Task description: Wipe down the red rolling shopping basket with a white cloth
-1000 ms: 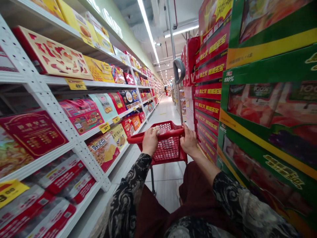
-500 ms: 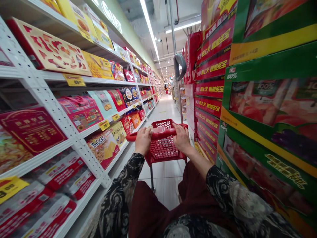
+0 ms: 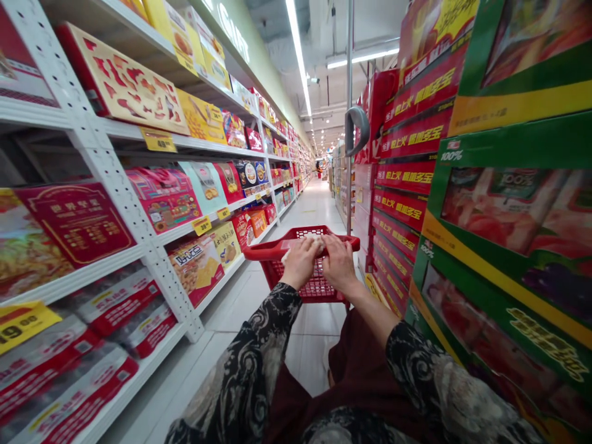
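Observation:
A small red shopping cart [image 3: 272,254] stands in the aisle just ahead of me. My left hand [image 3: 300,262] is wrapped round its red handle bar, with something pale and crumpled pressed under the fingers. Close beside it, my right hand [image 3: 338,260] grips the same bar. Both hands sit near the middle of the handle, almost touching. Patterned dark sleeves cover my forearms. The cart's mesh basket looks empty from here.
White shelves [image 3: 99,151] with boxed gift sets and yellow price tags line the left side. On the right rise stacked red cartons [image 3: 402,179] and green juice cartons [image 3: 504,203]. A grey pole with a handle [image 3: 356,126] stands by them. The tiled aisle [image 3: 319,197] runs straight ahead.
My hands have slid together toward the middle of the cart handle. The view has shifted a little to the left and forward along the aisle.

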`<state>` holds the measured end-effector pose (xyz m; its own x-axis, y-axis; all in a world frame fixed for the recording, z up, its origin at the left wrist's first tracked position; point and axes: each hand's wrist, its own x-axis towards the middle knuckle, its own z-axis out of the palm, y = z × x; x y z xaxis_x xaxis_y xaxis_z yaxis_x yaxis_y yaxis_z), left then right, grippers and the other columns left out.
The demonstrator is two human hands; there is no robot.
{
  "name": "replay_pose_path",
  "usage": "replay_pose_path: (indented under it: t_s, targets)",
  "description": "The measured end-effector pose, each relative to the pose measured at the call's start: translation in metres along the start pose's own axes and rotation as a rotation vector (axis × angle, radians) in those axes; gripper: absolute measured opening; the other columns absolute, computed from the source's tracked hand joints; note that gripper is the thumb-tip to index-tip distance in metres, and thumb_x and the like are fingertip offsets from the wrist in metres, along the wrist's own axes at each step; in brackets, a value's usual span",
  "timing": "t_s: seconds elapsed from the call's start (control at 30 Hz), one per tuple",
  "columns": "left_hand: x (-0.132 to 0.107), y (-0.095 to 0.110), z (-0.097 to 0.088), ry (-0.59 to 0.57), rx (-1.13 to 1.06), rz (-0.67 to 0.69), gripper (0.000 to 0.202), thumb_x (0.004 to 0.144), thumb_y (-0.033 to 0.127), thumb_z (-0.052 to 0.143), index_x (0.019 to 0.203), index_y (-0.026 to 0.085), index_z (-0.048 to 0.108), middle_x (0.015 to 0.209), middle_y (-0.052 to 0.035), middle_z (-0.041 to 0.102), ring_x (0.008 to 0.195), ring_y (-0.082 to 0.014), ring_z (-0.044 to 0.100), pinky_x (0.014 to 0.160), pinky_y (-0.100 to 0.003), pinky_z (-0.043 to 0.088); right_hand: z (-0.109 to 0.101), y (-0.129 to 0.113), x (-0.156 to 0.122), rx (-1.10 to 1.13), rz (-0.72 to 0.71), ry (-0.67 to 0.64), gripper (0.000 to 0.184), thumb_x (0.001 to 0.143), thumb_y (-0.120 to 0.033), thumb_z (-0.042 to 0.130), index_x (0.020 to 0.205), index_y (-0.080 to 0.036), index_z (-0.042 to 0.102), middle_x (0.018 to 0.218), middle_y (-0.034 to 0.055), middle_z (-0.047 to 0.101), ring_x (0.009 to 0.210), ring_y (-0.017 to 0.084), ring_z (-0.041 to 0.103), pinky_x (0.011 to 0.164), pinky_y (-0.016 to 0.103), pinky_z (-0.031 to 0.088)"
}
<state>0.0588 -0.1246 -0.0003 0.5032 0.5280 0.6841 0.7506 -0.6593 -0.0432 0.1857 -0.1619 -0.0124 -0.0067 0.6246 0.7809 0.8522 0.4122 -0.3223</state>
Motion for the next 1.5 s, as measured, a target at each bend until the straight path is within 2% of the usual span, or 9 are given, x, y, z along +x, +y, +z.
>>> replay_pose_path:
  t_s: [0.2,0.3,0.5,0.7,0.8,0.97,1.07,1.33,1.5]
  targets:
    - [-0.033,-0.074,-0.028,0.042,0.036,-0.359,0.03,0.084,0.021,0.042,0.107,0.014,0.06,0.112,-0.0117,0.06,0.107,-0.0222,0.052,0.096,-0.037,0.04,0.0,0.008,-0.007,-0.007,0.023,-0.008,0.054,0.071,-0.009,0.04,0.125,-0.012,0.048,0.13,0.0115,0.051,0.124,0.023,0.039,0.106,0.046,0.017]
    - [-0.039,-0.087,-0.033,0.043,0.058,-0.418,0.031,0.081,0.016,0.041,0.104,0.011,0.061,0.109,-0.0147,0.061,0.104,-0.0248,0.054,0.094,-0.04,0.04,0.002,0.009,-0.011,-0.022,0.034,-0.031,0.054,0.071,-0.009,0.041,0.125,-0.013,0.048,0.131,0.0119,0.05,0.124,0.023,0.039,0.105,0.047,0.019]
    - [-0.015,-0.039,-0.013,0.065,0.056,-0.393,0.031,0.082,0.017,0.039,0.104,0.016,0.061,0.11,-0.0098,0.059,0.106,-0.0225,0.05,0.096,-0.039,0.037,0.004,0.006,-0.011,-0.031,0.007,-0.032,0.054,0.072,-0.009,0.04,0.125,-0.011,0.048,0.13,0.0127,0.05,0.124,0.023,0.039,0.105,0.047,0.02]
    - [0.018,0.015,-0.003,-0.097,-0.008,-0.05,0.029,0.086,0.021,0.04,0.109,0.02,0.057,0.11,-0.0076,0.059,0.108,-0.0197,0.048,0.096,-0.037,0.037,0.005,0.005,-0.002,-0.012,-0.028,-0.01,0.057,0.07,-0.008,0.041,0.126,-0.014,0.046,0.13,0.0103,0.05,0.123,0.022,0.039,0.105,0.045,0.019]
    - [0.019,0.006,-0.009,-0.116,-0.009,-0.096,0.03,0.088,0.027,0.037,0.111,0.02,0.057,0.11,-0.0072,0.06,0.107,-0.0189,0.05,0.094,-0.035,0.038,0.004,0.008,0.002,-0.017,-0.011,-0.001,0.056,0.07,-0.009,0.041,0.126,-0.014,0.046,0.13,0.0107,0.051,0.123,0.023,0.039,0.104,0.045,0.02]
    - [0.005,-0.042,-0.022,-0.09,0.018,-0.381,0.032,0.089,0.029,0.036,0.112,0.02,0.057,0.112,-0.0076,0.061,0.104,-0.018,0.054,0.092,-0.034,0.04,0.002,0.012,0.001,-0.028,0.025,-0.027,0.054,0.071,-0.009,0.04,0.125,-0.011,0.047,0.129,0.012,0.051,0.123,0.024,0.04,0.104,0.044,0.021]
    - [-0.001,-0.054,-0.023,-0.067,0.025,-0.448,0.034,0.089,0.027,0.034,0.113,0.016,0.056,0.111,-0.0107,0.06,0.105,-0.0188,0.053,0.093,-0.035,0.04,0.004,0.011,-0.002,-0.042,0.024,-0.036,0.054,0.071,-0.009,0.041,0.125,-0.01,0.047,0.129,0.0121,0.051,0.123,0.023,0.039,0.105,0.045,0.018]
    - [0.005,-0.013,-0.008,-0.004,-0.022,-0.106,0.033,0.091,0.032,0.034,0.111,0.02,0.057,0.113,-0.0077,0.059,0.107,-0.0178,0.051,0.095,-0.036,0.04,0.01,0.007,-0.003,-0.029,-0.016,-0.026,0.053,0.072,-0.01,0.041,0.125,-0.011,0.047,0.13,0.0117,0.051,0.124,0.023,0.04,0.105,0.046,0.018]
    - [-0.008,-0.037,-0.015,-0.005,-0.001,-0.093,0.035,0.091,0.034,0.034,0.116,0.021,0.055,0.12,-0.008,0.056,0.112,-0.0185,0.05,0.097,-0.037,0.039,0.007,0.009,-0.003,-0.033,-0.02,-0.02,0.055,0.071,-0.008,0.041,0.125,-0.012,0.048,0.129,0.0125,0.051,0.123,0.024,0.04,0.104,0.047,0.019]
